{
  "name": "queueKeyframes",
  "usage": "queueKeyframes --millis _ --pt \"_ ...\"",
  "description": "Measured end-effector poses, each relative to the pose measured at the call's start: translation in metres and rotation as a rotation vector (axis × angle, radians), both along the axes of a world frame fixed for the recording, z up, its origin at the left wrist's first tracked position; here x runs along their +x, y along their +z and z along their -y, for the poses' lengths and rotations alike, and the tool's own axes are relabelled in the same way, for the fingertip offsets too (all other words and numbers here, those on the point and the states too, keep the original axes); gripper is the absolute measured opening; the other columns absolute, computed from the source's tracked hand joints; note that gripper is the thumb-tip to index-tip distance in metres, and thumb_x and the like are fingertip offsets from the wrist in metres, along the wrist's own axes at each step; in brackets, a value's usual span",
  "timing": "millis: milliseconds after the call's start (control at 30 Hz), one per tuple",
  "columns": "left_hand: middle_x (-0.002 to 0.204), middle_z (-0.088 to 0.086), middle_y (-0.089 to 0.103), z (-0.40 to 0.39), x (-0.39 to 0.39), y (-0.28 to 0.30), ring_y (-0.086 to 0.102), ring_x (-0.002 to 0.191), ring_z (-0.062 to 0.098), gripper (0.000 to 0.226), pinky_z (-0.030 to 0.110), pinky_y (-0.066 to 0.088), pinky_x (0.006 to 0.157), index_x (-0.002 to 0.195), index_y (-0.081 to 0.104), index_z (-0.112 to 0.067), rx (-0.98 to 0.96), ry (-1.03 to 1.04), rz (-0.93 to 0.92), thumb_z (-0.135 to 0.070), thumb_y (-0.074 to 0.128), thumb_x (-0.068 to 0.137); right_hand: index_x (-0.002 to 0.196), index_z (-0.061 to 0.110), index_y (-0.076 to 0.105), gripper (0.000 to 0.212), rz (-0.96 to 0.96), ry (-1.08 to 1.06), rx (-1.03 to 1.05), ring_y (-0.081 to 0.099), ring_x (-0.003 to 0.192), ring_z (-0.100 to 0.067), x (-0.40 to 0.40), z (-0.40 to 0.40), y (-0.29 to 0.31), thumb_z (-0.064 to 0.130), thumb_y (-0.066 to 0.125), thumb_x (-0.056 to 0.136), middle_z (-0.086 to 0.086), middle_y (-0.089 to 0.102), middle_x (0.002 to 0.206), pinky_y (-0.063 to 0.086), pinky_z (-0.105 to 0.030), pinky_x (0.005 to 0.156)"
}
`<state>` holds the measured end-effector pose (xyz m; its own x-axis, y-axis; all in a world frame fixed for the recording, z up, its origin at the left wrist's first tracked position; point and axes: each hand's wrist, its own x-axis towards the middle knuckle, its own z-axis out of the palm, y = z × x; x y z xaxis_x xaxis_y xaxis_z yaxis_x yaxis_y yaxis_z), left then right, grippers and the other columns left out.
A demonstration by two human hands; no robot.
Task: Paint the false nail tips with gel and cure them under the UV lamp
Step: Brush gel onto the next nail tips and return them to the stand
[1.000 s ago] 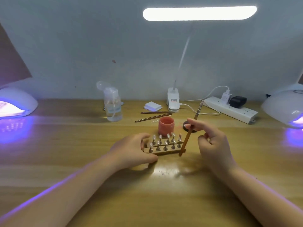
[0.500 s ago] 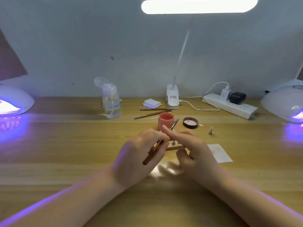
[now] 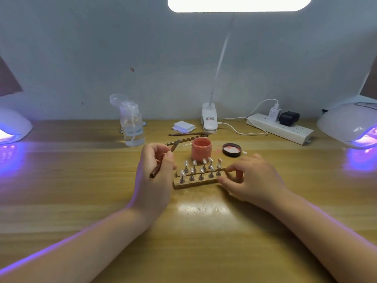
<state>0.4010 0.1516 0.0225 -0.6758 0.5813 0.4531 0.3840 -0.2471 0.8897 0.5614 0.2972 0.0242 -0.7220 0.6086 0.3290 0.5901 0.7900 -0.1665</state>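
The left hand [image 3: 155, 170] has its grip pinched on a thin brown brush [image 3: 164, 160], thumb and fingers pressed together around the handle, which runs tilted from the base of the hand up past the fingertips. The right hand [image 3: 253, 178] holds the right end of the wooden nail stand [image 3: 195, 181] between thumb and fingertips, the grip pressed onto the wood. The stand lies on the bench [image 3: 81, 190] between the two hands, carrying two rows of false nail tips [image 3: 201, 167] on small metal pegs; most look pale, and the one at the far right end looks pinkish.

Just behind the stand is an open coral-coloured gel jar [image 3: 201, 149], with its dark lid [image 3: 231, 149] lying upturned to its right. Two more brushes [image 3: 189, 135] lie behind the jar, near a small stack of white pads [image 3: 183, 126]. A clear pump bottle [image 3: 132, 124] stands at the left, cap flipped open. The white desk lamp base [image 3: 209, 120] bears a small label, too blurred to read. A white power strip [image 3: 279, 129] with two plugs in it lies to the right. Lit UV lamps sit at the left edge [image 3: 12, 127] and the right edge [image 3: 348, 125], both well apart from the stand, throwing violet light on the bench.
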Motion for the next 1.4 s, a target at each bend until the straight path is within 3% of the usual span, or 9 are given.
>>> queueKeyframes --millis 100,233,433,567,700,800,1100,1267,1400 --pt "0.074 -0.021 0.059 -0.001 0.009 0.001 0.062 0.074 0.001 0.010 0.048 0.054 0.090 0.097 0.055 -0.020 0.048 -0.006 0.227 -0.013 0.049 0.100 0.110 0.033 0.069 0.053 0.046 0.033 -0.055 0.046 0.095 -0.011 -0.001 -0.004 -0.003 0.071 0.046 0.082 0.009 0.058 0.092 0.041 -0.033 0.085" --pt "0.084 -0.004 0.057 0.001 0.016 0.005 0.064 0.076 0.003 0.011 0.050 0.050 0.097 0.098 0.056 -0.022 0.082 -0.036 0.373 -0.014 0.048 0.100 0.115 0.033 0.068 0.048 -0.020 0.040 -0.117 0.049 0.095 -0.015 -0.001 -0.005 -0.007 0.064 0.055 0.082 0.006 0.059 0.093 0.043 -0.035 0.085" --pt "0.078 -0.011 0.060 0.003 0.015 0.005 0.065 0.078 0.004 0.012 0.048 0.050 0.097 0.098 0.058 -0.024 0.082 -0.070 0.350 -0.015 0.049 0.100 0.087 0.032 0.074 0.046 -0.204 0.081 -0.224 0.048 0.081 -0.010 0.003 -0.010 -0.002 0.067 0.068 0.059 0.009 0.058 0.077 0.036 -0.031 0.072" --pt "0.074 -0.015 0.059 0.005 0.016 0.003 0.065 0.078 0.005 0.011 0.043 0.052 0.094 0.096 0.058 -0.026 0.105 -0.098 0.309 -0.029 0.054 0.086 0.086 0.030 0.075 0.050 -0.265 0.118 -0.192 0.045 0.083 -0.009 0.007 -0.012 0.001 0.068 0.067 0.053 0.014 0.054 0.074 0.033 -0.022 0.064" --pt "0.079 -0.009 0.058 0.004 0.014 0.003 0.065 0.078 0.005 0.017 0.043 0.052 0.093 0.096 0.058 -0.025 0.090 -0.117 0.327 -0.031 0.053 0.081 0.093 0.028 0.077 0.053 -0.230 0.125 -0.192 0.047 0.091 -0.012 0.011 -0.015 0.003 0.066 0.065 0.058 0.009 0.060 0.082 0.039 -0.026 0.070" --pt "0.083 -0.002 0.055 0.004 0.014 0.002 0.064 0.079 0.007 0.008 0.046 0.051 0.094 0.097 0.058 -0.024 0.076 -0.121 0.334 -0.020 0.053 0.094 0.096 0.029 0.077 0.041 -0.162 0.129 -0.125 0.047 0.092 -0.012 0.013 -0.014 0.003 0.060 0.070 0.070 0.010 0.059 0.082 0.043 -0.031 0.075" --pt "0.073 -0.013 0.059 0.002 0.015 0.002 0.062 0.075 0.004 0.016 0.053 0.050 0.095 0.093 0.059 -0.024 0.043 -0.061 0.312 -0.012 0.050 0.099 0.098 0.029 0.077 0.048 0.028 0.200 0.105 0.047 0.087 -0.010 0.016 -0.005 0.009 0.063 0.047 0.082 0.012 0.062 0.084 0.042 -0.027 0.076" --pt "0.077 -0.010 0.060 0.003 0.014 0.001 0.061 0.076 0.005 0.015 0.031 0.055 0.081 0.095 0.060 -0.022 0.103 -0.017 0.213 -0.011 0.051 0.098 0.088 0.022 0.079 0.046 -0.103 0.187 0.187 0.046 0.068 -0.010 0.014 0.004 0.011 0.061 0.056 0.078 0.013 0.057 0.064 0.036 -0.026 0.057" --pt "0.083 -0.003 0.069 0.001 0.007 0.001 0.063 0.076 0.007 0.017 0.019 0.053 0.069 0.102 0.064 -0.021 0.108 -0.047 0.187 -0.012 0.051 0.099 0.089 0.026 0.077 0.051 -0.185 0.157 0.016 0.049 0.071 -0.010 0.013 0.004 0.007 0.068 0.051 0.074 0.016 0.054 0.061 0.044 -0.031 0.058"
